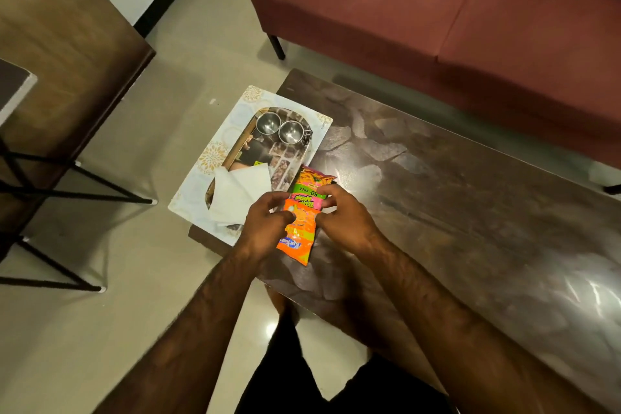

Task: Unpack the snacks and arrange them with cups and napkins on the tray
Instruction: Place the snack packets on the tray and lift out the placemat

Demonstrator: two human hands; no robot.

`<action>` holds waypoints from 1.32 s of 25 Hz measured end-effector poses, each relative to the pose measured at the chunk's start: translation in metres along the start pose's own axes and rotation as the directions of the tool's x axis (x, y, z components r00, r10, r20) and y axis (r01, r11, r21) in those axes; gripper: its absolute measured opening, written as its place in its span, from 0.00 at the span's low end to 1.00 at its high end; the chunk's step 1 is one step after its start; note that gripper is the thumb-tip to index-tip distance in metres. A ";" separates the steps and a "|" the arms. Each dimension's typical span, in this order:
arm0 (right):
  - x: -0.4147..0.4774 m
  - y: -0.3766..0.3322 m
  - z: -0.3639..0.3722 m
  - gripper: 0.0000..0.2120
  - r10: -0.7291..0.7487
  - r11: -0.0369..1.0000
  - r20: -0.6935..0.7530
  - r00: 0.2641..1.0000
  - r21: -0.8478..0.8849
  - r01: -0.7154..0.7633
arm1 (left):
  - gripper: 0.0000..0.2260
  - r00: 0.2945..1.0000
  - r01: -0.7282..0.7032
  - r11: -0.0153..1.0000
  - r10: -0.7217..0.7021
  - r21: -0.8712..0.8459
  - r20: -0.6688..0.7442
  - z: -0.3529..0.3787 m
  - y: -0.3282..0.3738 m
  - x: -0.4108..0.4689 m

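Both hands, left hand (pixel 268 222) and right hand (pixel 339 215), pinch the snack packet (pixel 300 228) between them, long axis pointing away, tray (pixel 208 158) just left.

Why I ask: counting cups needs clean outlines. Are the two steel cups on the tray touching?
Touching: the head view shows the left cup and right cup with rims meeting, no tray visible between.

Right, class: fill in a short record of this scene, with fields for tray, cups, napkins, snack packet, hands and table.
tray: overhangs the table's corner
cups: two steel ones, side by side at the tray's far end
napkins: white, at its near end
packet: orange, held over the table
left hand: grips the packet
right hand: grips the packet
table: dark, glossy
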State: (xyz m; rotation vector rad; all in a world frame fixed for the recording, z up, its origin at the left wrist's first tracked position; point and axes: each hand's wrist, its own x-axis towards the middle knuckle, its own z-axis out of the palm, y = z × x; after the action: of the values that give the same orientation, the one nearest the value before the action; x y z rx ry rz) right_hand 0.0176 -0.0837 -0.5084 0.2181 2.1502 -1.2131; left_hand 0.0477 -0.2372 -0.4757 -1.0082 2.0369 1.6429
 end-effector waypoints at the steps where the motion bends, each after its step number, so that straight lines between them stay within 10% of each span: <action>1: 0.006 -0.005 0.009 0.27 0.024 1.000 -0.012 1.000 0.000 -0.024 | 0.16 1.000 0.018 1.000 -0.018 0.013 0.011 -0.010 -0.002 0.010; 12: 0.072 -0.018 0.088 0.28 0.262 0.964 -0.106 0.959 0.085 -0.253 | 0.15 0.978 0.175 0.981 -0.183 0.083 0.102 -0.095 -0.032 0.112; 18: 0.088 0.013 0.100 0.38 0.380 0.924 -0.173 0.909 0.020 -0.383 | 0.15 0.973 -0.019 0.922 -0.072 0.386 0.219 -0.078 -0.052 0.138; 23: 0.092 0.029 0.120 0.45 0.495 0.864 -0.209 0.843 0.019 -0.503 | 0.23 0.855 -0.514 0.380 0.292 0.769 0.428 -0.078 -0.058 0.175; 27: 0.094 0.041 0.132 0.45 0.532 0.843 -0.227 0.816 0.056 -0.534 | 0.30 0.736 -0.614 -0.111 0.277 0.781 0.618 -0.071 -0.049 0.214; 33: 0.096 0.042 0.136 0.38 0.574 0.819 -0.278 0.771 0.175 -0.546 | 0.25 0.695 -0.619 -0.257 0.261 0.742 0.670 -0.072 -0.045 0.229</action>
State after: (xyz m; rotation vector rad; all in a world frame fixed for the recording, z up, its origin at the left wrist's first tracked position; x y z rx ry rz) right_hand 0.0237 -0.1868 -0.6458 1.0860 2.0602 -0.9493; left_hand -0.0677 -0.3807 -0.6366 0.6733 2.5942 -0.1400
